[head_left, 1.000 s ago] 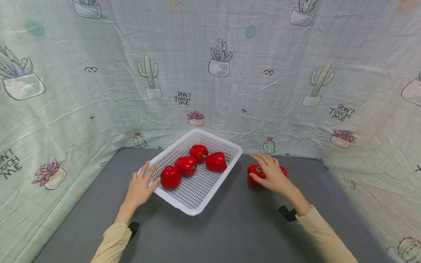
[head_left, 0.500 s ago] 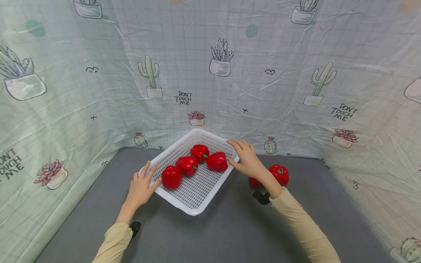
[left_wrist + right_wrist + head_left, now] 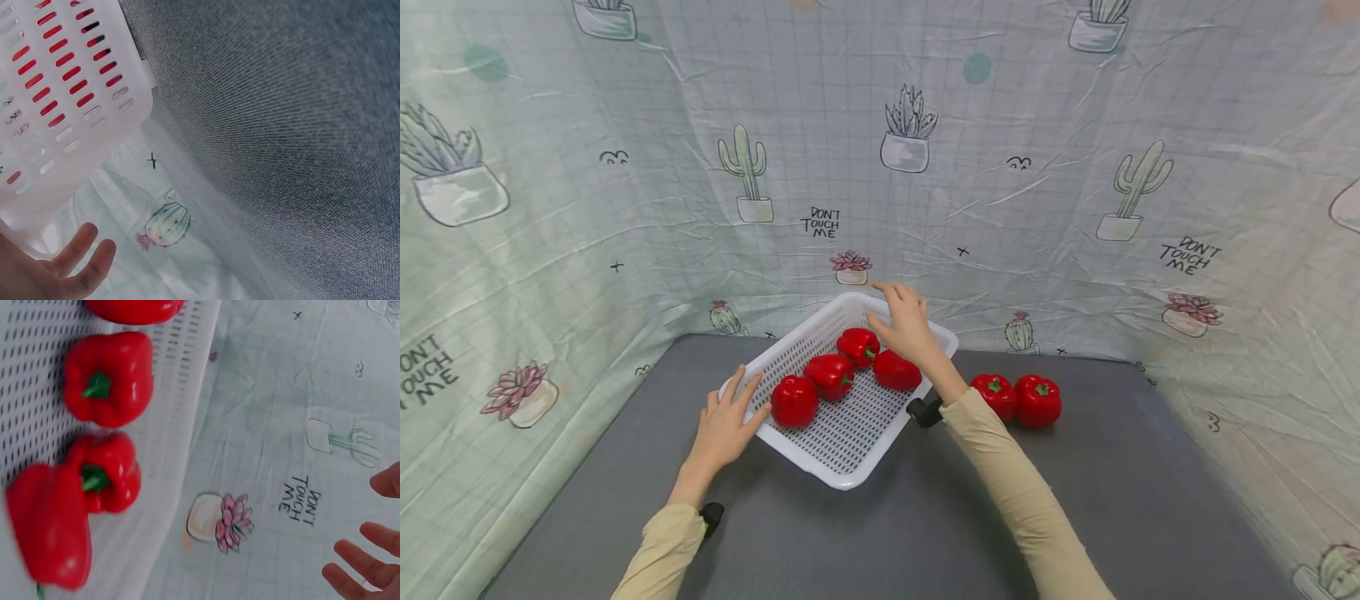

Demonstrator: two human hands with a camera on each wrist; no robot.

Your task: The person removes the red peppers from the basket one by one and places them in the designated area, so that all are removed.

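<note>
A white perforated plastic basket [image 3: 842, 479] sits at an angle on the dark grey table, with several red bell peppers inside, among them the leftmost bell pepper [image 3: 794, 402]. At its left rim is my left hand [image 3: 721, 429], fingers spread and fairly straight, touching the edge. The left wrist view shows the basket's slotted wall [image 3: 75, 87] and two extended fingers [image 3: 84, 247] past it. Over the basket's far right part reaches my right hand [image 3: 910, 325], holding nothing. Its fingers [image 3: 353, 581] are apart in the right wrist view. The forearm passes above the right rim.
Two more red bell peppers, a left one [image 3: 996, 396] and a right one [image 3: 1037, 402], stand side by side right of the basket, beyond the right sleeve [image 3: 1015, 492]. A cactus-print cloth [image 3: 820, 167] walls the table [image 3: 820, 550] at the back and both sides.
My right hand has left the two bell peppers on the table and moved left, across the basket's right rim to above its far part. The left hand and basket have stayed put.
</note>
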